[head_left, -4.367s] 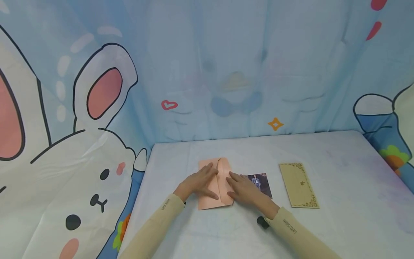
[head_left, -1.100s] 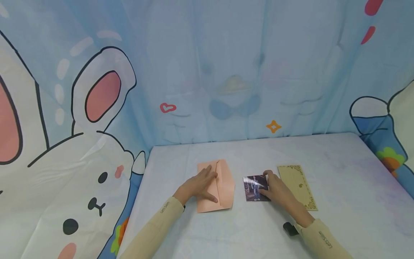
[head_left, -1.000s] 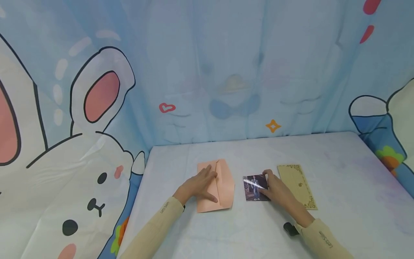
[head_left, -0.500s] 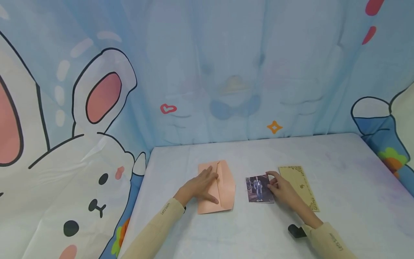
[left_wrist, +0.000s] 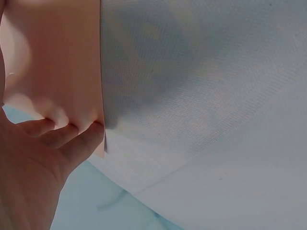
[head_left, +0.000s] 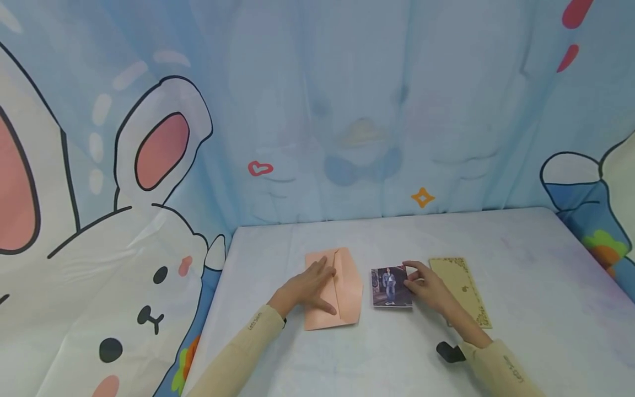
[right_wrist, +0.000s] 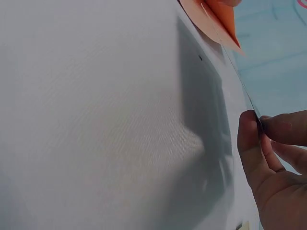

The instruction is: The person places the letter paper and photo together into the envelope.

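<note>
A salmon-pink envelope (head_left: pixel 322 321) lies left of centre on the white-covered table, its flap (head_left: pixel 350 286) spread toward the right. My left hand (head_left: pixel 305 289) rests across its left part with fingers and thumb spread; in the left wrist view, fingertips of the left hand (left_wrist: pixel 33 167) touch the envelope (left_wrist: pixel 62 57) close to its edge. Between thumb and fingers, my right hand (head_left: pixel 430 288) pinches the right edge of a square photo (head_left: pixel 389 288) of a standing person. In the right wrist view the photo appears edge-on, raised above its shadow, in the right hand (right_wrist: pixel 280 182).
Right of the photo lies a cream card (head_left: pixel 458 286) with an ornate border, partly behind the right wrist. A black device (head_left: pixel 450 352) sits at the right sleeve. Behind the table (head_left: pixel 367 358) hangs a blue curtain (head_left: pixel 317 110) with cartoon rabbits.
My right hand has left the envelope flap, gone right and picked up the photo. Over the last half second the photo has shifted slightly left. My left hand has stayed on the envelope.
</note>
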Available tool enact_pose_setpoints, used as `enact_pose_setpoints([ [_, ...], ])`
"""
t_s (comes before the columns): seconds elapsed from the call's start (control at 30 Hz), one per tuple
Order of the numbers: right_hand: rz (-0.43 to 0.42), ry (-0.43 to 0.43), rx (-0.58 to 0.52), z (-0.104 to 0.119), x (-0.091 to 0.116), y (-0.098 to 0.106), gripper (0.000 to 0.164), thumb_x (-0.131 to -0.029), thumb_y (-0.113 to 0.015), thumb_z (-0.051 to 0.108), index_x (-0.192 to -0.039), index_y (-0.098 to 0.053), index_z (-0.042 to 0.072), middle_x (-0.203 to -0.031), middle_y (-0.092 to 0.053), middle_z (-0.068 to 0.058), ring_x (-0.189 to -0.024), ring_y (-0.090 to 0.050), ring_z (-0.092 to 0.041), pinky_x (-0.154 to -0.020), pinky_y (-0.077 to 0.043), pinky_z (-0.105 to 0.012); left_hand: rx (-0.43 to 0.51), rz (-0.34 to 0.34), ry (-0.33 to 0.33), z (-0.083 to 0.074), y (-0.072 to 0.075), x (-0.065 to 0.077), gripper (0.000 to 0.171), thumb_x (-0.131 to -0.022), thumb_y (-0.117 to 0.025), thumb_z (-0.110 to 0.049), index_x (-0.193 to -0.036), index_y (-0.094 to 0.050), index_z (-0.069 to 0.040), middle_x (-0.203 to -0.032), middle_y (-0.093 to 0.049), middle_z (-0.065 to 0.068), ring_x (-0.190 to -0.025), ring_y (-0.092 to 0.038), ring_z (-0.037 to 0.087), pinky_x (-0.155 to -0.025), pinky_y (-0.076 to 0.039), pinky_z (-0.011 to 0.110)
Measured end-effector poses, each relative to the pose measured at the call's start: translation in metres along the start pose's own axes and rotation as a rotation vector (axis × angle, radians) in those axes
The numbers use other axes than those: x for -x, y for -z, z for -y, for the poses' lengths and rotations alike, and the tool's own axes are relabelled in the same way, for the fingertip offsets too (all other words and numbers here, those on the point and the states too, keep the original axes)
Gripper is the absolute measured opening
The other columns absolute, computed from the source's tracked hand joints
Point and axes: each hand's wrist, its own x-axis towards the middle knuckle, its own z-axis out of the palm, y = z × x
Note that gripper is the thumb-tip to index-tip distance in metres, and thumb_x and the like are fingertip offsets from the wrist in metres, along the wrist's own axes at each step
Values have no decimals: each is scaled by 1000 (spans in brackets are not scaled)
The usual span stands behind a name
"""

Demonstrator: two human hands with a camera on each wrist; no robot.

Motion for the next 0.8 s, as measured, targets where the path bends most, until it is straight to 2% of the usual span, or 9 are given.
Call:
enact_pose_setpoints([
  [0.2,2,9,-19,5,-5,-7,50,-96,-61,-3,-143,-43,-6,-95,-62,-16,-79,-66,-13,-64,-52,-22,-12,-11,1,0,-1,-1,108,-70,-74,-76,-155,-28,-28,-171,-5,11,-156,-18,30,-111,-43,51],
  [0.4,5,34,-35,9,-9,-12,50,-95,-62,-2,-142,-44,-7,-94,-62,-17,-80,-67,-15,-65,-53,-22,-22,-14,5,0,-3,-1,108,-70,-74,-76,-155,-28,-28,-170,-6,11,-156,-19,31,-109,-44,53],
  [0.8,25,4,-23,16,-15,-23,51,-97,-62,0,-144,-43,-2,-98,-61,-16,-83,-67,-19,-66,-53,-23,-25,-16,6,-2,-1,-1,109,-69,-75,-76,-155,-29,-27,-170,-7,12,-156,-19,30,-111,-44,51],
])
